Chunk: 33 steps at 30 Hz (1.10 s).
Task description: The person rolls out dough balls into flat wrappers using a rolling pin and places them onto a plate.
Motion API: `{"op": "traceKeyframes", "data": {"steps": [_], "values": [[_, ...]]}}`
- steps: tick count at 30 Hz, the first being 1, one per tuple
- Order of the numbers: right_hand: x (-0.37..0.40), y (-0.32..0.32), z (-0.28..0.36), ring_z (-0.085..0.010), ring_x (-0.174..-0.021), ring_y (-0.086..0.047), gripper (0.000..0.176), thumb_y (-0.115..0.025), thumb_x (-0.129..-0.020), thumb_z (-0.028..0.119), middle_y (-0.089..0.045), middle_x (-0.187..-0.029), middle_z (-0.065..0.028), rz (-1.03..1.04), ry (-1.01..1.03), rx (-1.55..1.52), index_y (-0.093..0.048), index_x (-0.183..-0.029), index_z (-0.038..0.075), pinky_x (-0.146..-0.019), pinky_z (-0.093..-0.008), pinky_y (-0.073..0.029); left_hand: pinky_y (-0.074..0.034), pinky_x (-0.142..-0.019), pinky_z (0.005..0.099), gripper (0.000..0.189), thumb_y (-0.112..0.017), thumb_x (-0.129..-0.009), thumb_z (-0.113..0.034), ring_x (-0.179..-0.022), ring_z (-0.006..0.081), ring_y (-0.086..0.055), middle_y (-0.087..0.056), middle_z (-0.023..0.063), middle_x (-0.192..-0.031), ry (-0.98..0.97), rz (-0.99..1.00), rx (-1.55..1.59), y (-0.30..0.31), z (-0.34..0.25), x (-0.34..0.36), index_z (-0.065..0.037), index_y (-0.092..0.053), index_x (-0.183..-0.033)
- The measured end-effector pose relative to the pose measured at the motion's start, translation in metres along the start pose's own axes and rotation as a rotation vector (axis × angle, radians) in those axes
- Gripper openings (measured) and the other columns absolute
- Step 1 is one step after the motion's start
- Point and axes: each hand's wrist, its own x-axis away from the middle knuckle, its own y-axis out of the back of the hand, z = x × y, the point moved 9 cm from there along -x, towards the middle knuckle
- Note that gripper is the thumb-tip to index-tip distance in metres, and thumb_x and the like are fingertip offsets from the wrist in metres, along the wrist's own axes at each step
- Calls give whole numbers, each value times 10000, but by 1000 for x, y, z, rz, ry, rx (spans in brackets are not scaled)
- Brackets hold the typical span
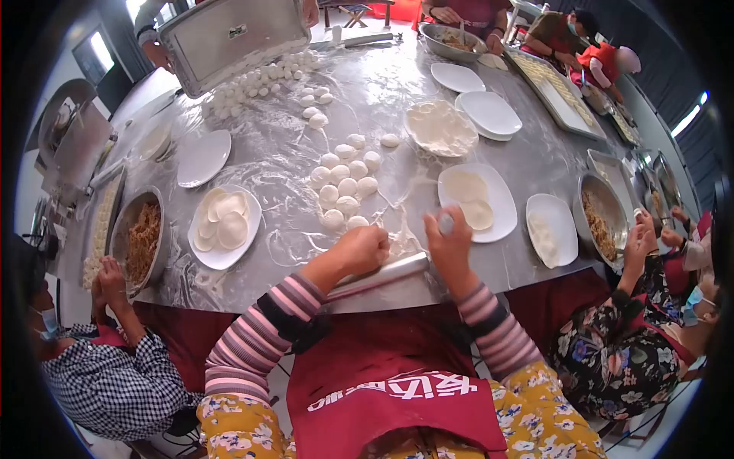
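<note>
A metal rolling pin (382,275) lies slantwise near the table's front edge. My left hand (361,250) is closed in a fist just beyond the pin, and what its fingers hold, if anything, is hidden. My right hand (449,241) is raised beside the pin's right end, fingers bent and partly apart, slightly blurred, with no held thing visible. Past that hand, a white plate (498,210) carries thin round dough wrappers (478,215). Several small dough pieces (347,187) sit on the floured table beyond my left hand.
To the left stands another plate of wrappers (232,230) and a bowl of filling (144,233). A heap of flour (441,128) lies ahead. On the right are a small plate (564,222) and a filling bowl (600,206). Co-workers sit close on both sides; a person tilts a metal tray (237,53) across the table.
</note>
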Motion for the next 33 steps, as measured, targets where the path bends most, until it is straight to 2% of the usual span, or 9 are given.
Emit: {"op": "traceKeyframes", "data": {"steps": [2, 5, 10, 13, 17, 19, 23, 29, 33], "values": [[20, 15, 2, -359, -567, -543, 227, -707, -724, 51, -522, -650, -164, 21, 51, 45, -496, -808, 54, -490, -393, -410, -466, -657, 382, 102, -608, -744, -87, -737, 323, -609, -622, 182, -781, -55, -9, -24, -2, 8, 7, 2, -595, -790], [42, 16, -27, -368, -570, -544, 232, -707, -719, 50, -526, -656, -167, 32, -234, -150, -493, -807, 53, -487, -396, -408, -463, -652, 383, 91, -594, -735, -62, -736, 326, -605, -615, 187, -772, -41, 88, 19, -7, 4, 10, 4, -585, -798], [-16, -35, -24, -379, -575, -534, 237, -711, -713, 53, -523, -657, -169, 67, -172, -118, -487, -791, 49, -493, -392, -411, -461, -666, 437, 138, -576, -776, -150, -754, 363, -613, -627, 186, -756, -14, -39, -80, -1, -4, -10, -14, -600, -786], [-3, -8, -10, -378, -568, -537, 246, -717, -709, 50, -526, -655, -163, 0, -36, -52, -482, -781, 49, -493, -393, -415, -465, -659, 397, 146, -591, -791, -146, -764, 322, -618, -629, 180, -802, -16, 77, -97, -4, -6, -1, -6, -595, -832], [35, 16, -23, -359, -535, -536, 275, -722, -703, 32, -516, -641, -146, 63, -223, -154, -475, -825, 48, -469, -393, -408, -468, -663, 395, 154, -593, -790, -148, -770, 320, -621, -629, 183, -799, -10, 6, 35, -2, 4, 6, -3, -606, -842], [17, 18, 4, -359, -536, -536, 283, -717, -709, 40, -517, -638, -152, -66, 29, -12, -479, -863, 52, -469, -387, -409, -469, -659, 387, 157, -597, -785, -139, -751, 317, -618, -627, 184, -785, -26, 98, 15, -14, 1, 4, 2, -612, -854], [-19, -26, -8, -392, -587, -530, 262, -704, -721, 48, -546, -674, -180, 29, -25, -76, -486, -867, 56, -509, -409, -418, -465, -645, 384, 150, -599, -783, -130, -721, 315, -609, -624, 181, -770, -33, -17, -91, -6, -3, -11, 7, -610, -843], [27, 24, 5, -389, -596, -541, 253, -702, -722, 47, -545, -670, -185, 3, 90, 6, -489, -859, 52, -508, -393, -420, -463, -647, 383, 162, -594, -784, -124, -709, 323, -600, -618, 181, -765, -71, -22, -39, -1, -2, 11, 18, -594, -860], [23, 12, -14, -379, -602, -553, 251, -705, -721, 43, -545, -670, -178, -5, -135, -124, -488, -847, 55, -508, -397, -422, -459, -644, 380, 172, -584, -796, -135, -705, 318, -594, -602, 193, -756, -6, 64, 69, -13, 0, 18, 28, -573, -850]]}}
